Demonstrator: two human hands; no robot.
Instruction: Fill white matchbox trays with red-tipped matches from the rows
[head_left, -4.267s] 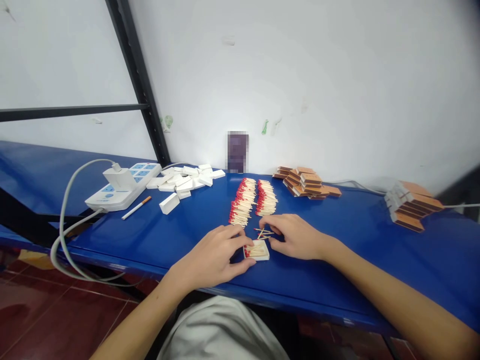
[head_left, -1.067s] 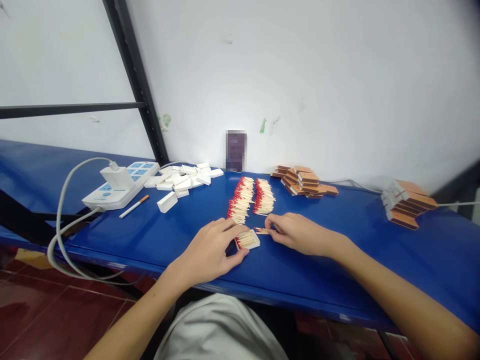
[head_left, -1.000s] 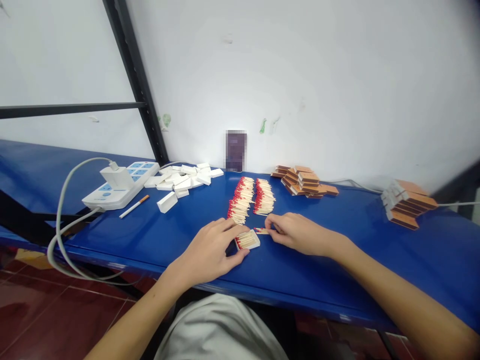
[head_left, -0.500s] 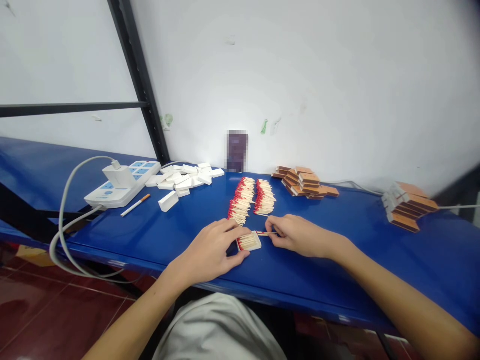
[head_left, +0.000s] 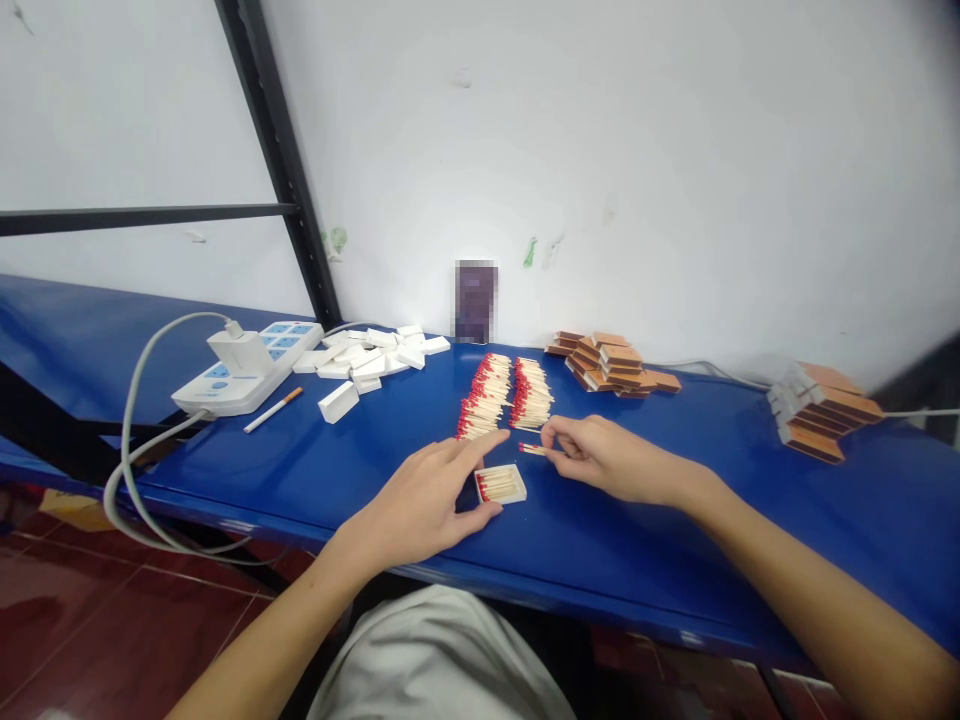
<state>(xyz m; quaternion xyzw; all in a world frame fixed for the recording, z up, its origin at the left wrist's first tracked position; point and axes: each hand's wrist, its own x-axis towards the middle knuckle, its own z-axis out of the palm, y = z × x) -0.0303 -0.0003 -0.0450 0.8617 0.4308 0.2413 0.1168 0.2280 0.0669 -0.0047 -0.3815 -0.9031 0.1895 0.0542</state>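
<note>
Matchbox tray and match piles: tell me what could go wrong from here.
The matchbox tray is open-topped, so a nudge from the left hand around its end could spill the matches inside. The right hand pinches matches just on the near side of the right match pile; brushing that pile might scatter it.

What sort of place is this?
Probably a makeshift indoor workspace: a blue shelf against a white wall, with a power strip and match piles on it.
</note>
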